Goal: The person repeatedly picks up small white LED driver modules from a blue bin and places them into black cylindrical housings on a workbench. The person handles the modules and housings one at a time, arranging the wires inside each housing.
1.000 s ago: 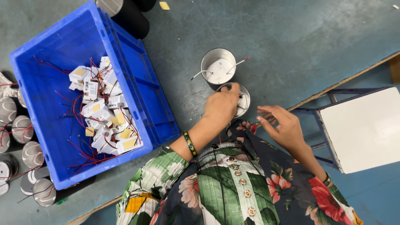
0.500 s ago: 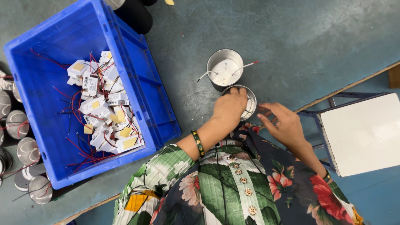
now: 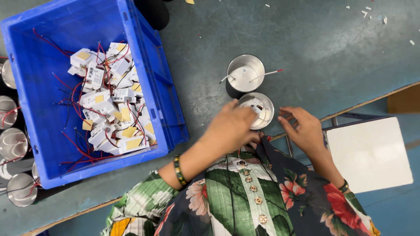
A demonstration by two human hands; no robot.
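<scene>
My left hand, with a green bangle on the wrist, curls over the left rim of a small round metal can that stands on the grey-green floor. A white module with wires lies inside the can, just past my fingertips. Just right of the can, my right hand hovers with fingers spread, and nothing shows in it. A second metal can stands right behind the first, with thin wires sticking out over its rim.
A big blue plastic crate at the left holds several white modules with red and black wires. More metal cans line the far left edge. A white stool stands at the right. My lap is covered by floral cloth.
My left hand has stayed on the near can. My right hand has drawn a little closer to the can's right side.
</scene>
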